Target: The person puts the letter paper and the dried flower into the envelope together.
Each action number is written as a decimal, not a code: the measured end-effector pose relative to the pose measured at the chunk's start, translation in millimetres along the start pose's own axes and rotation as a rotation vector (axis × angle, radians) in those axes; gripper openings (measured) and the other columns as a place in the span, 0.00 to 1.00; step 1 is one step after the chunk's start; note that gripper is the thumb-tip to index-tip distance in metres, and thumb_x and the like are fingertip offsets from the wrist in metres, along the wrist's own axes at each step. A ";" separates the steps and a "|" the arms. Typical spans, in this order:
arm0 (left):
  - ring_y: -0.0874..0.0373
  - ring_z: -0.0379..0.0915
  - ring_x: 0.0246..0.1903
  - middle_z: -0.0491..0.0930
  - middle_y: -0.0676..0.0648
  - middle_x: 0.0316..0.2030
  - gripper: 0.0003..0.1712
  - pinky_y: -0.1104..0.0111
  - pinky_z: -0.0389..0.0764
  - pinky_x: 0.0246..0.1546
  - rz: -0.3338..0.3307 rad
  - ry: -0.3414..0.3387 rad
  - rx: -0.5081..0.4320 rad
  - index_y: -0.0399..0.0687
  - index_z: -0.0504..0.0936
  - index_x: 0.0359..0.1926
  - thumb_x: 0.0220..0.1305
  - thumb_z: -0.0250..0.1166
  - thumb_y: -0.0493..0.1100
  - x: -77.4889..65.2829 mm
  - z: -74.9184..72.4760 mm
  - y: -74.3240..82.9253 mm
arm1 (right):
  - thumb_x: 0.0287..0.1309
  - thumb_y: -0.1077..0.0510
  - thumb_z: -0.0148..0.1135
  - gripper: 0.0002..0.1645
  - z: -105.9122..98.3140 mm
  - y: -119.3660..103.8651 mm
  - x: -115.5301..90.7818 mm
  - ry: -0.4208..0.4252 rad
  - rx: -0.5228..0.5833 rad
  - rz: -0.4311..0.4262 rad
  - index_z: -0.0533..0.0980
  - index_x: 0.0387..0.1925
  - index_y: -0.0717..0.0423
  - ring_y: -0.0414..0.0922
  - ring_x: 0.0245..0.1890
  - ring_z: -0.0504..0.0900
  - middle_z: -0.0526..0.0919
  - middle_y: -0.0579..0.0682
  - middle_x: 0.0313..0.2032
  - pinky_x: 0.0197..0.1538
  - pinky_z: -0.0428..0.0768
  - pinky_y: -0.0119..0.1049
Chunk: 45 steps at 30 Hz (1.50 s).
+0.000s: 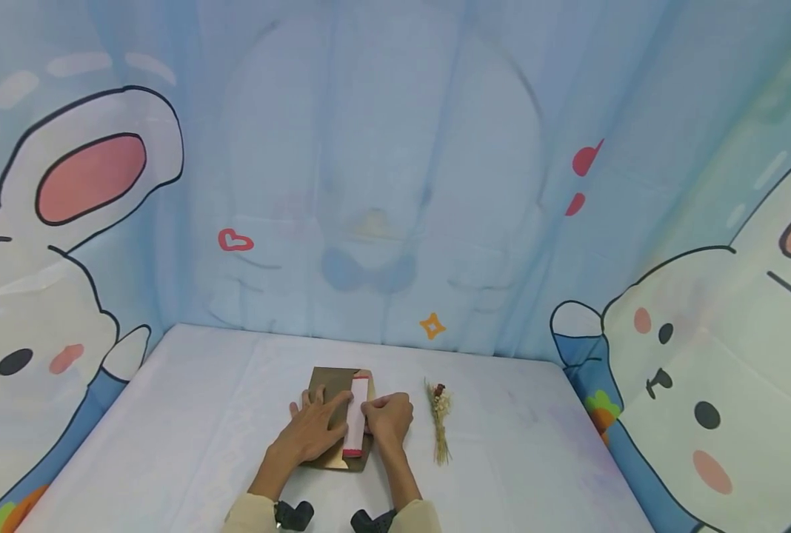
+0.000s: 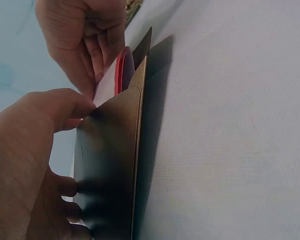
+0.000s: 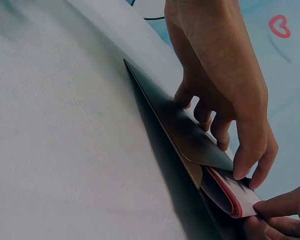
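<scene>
A dark bronze envelope (image 1: 329,380) lies on the white-covered table, its open side facing right. A folded pale-pink paper (image 1: 356,418) with red edges sticks partly out of that opening; its inner part is hidden inside. My left hand (image 1: 312,433) rests on the envelope with spread fingers, the thumb and index finger at the opening's edge beside the paper. On the paper's outer side, my right hand (image 1: 390,418) pinches its edge between thumb and fingers. The left wrist view shows the paper (image 2: 110,80) as a rounded fold between the envelope's (image 2: 110,155) layers.
A small bunch of dried flowers (image 1: 439,422) lies to the right of my right hand. Around the table (image 1: 529,444), a light-blue curtain (image 1: 382,148) with cartoon rabbits hangs behind and at both sides.
</scene>
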<state>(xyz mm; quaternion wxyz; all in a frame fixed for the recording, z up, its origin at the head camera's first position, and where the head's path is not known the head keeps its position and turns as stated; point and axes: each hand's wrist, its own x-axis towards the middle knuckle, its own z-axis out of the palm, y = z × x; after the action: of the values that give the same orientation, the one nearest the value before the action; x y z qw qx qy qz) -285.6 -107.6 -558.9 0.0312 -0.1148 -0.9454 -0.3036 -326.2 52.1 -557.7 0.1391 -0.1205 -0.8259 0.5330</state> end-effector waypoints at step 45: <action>0.05 0.56 0.71 0.64 0.16 0.75 0.34 0.14 0.59 0.61 0.091 0.061 -0.019 0.66 0.71 0.79 0.75 0.61 0.61 4.6 11.0 -17.1 | 0.55 0.75 0.69 0.05 11.8 -12.6 -7.0 -0.201 0.062 -0.005 0.87 0.27 0.70 0.38 0.12 0.82 0.89 0.59 0.21 0.20 0.84 0.32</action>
<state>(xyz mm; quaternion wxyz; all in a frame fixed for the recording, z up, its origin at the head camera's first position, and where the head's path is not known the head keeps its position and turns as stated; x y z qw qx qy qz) -294.0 -113.7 -577.0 0.0729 -0.1485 -0.9348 -0.3144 -324.5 34.6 -551.5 0.0605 -0.0598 -0.8192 0.5672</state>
